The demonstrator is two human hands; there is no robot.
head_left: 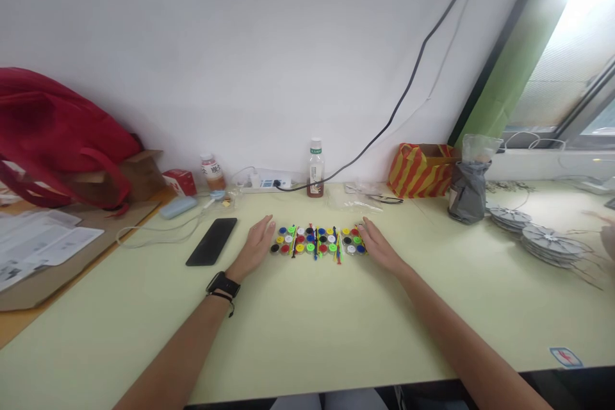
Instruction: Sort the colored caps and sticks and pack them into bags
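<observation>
Small round pieces with coloured tops lie in three close rows on the pale green table. Their tops are red, yellow, blue, green, black and white, and the edges look clear. Thin coloured strips lie across the rows in several places; what they are is too small to tell. At the left end of the rows rests my left hand, fingers stretched out, a black watch on its wrist. My right hand lies flat along the right end, fingers extended beside the outermost pieces. Neither hand grips anything.
A black phone lies left of my left hand. Behind stand a bottle, a power strip and a striped bag. Stacked grey discs sit at right, near another person's blurred hand. A red backpack is at left.
</observation>
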